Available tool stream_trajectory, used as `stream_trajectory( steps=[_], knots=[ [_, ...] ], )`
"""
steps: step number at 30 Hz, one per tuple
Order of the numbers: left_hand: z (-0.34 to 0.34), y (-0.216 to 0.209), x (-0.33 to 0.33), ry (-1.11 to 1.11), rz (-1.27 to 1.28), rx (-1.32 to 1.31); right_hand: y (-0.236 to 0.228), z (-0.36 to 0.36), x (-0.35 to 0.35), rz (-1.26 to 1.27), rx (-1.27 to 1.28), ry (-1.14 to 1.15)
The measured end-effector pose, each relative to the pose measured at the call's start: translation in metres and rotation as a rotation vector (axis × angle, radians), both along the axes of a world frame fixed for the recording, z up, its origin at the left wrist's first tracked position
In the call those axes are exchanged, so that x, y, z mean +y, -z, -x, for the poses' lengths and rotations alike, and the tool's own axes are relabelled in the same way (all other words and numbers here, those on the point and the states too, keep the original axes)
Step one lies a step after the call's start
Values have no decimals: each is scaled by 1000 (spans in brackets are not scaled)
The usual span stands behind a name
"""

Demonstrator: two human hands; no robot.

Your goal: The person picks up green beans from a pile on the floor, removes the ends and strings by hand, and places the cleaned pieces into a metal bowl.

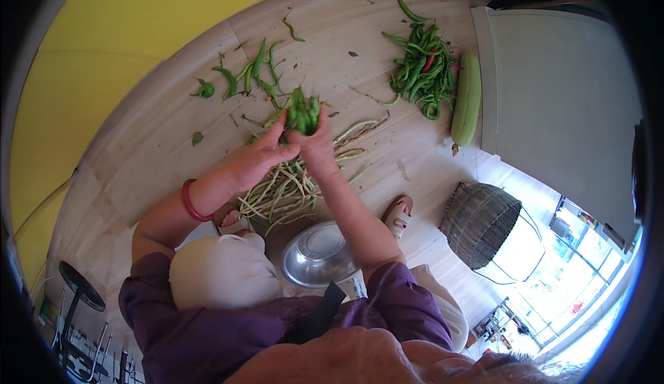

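A bunch of green chili peppers (302, 113) is between my two hands, slightly blurred, above the floor. My right hand (317, 145) is closed round its near side. From the left, my left hand (268, 149) presses its fingers against the bunch, thumb pointing toward my right wrist. Long pale green beans (282, 194) lie in a loose heap just below my hands. Beyond them, several loose green peppers (257, 69) are scattered on the floor. To the far right is a larger pile of green peppers (418, 72) with a red one among them.
A long pale green gourd (467, 100) lies beside the pepper pile, along a grey cabinet (560, 83). Between my feet sits a shiny metal basin (319, 254). A dark woven basket (481, 223) with a handle stands at the right. A yellow wall (131, 24) borders the floor at the far left.
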State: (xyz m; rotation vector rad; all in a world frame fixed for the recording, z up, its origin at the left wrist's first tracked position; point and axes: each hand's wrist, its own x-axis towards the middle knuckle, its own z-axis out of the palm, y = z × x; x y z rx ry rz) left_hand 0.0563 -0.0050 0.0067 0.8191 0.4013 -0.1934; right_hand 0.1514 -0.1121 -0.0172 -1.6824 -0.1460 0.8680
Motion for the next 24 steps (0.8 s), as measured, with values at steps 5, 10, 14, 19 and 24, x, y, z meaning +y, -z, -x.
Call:
stream_trajectory(
  steps=[5,10,14,19,24],
  knots=[
    [1,-9,2,-8,-668,-251,27,-84,-35,-360,381,332],
    [11,36,41,-187,-1233,-57,59,-255,-103,-308,67,571],
    [34,87,97,-306,-1480,298,50,-340,-166,207,-373,452],
    [12,77,112,77,-1864,435,-6,-294,-112,728,-704,605],
    [-12,94,109,122,-1925,495,46,-213,-36,557,-902,32]
  ],
)
